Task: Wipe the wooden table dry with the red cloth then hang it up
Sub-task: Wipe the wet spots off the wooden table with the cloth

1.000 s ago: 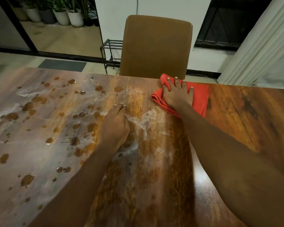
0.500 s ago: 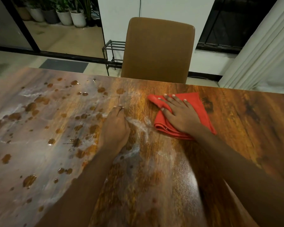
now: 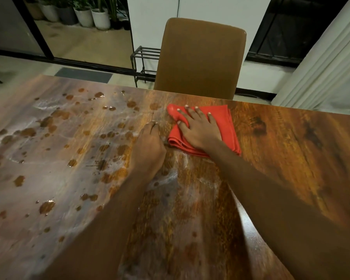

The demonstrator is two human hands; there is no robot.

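The right hand (image 3: 200, 131) lies flat with fingers spread on the folded red cloth (image 3: 227, 126), pressing it to the wooden bench (image 3: 291, 158) near the far edge, at about 12 o'clock from the person. Since half a second ago, hand and cloth have slid toward 9 o'clock and now sit just beside the left hand (image 3: 148, 147), which has stayed put, fingers curled under, holding nothing. Water drops (image 3: 47, 207) dot the bench from 9 to 11 o'clock.

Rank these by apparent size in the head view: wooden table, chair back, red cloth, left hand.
1. wooden table
2. chair back
3. red cloth and left hand: these look close, and the cloth is partly covered, so I leave them unranked.
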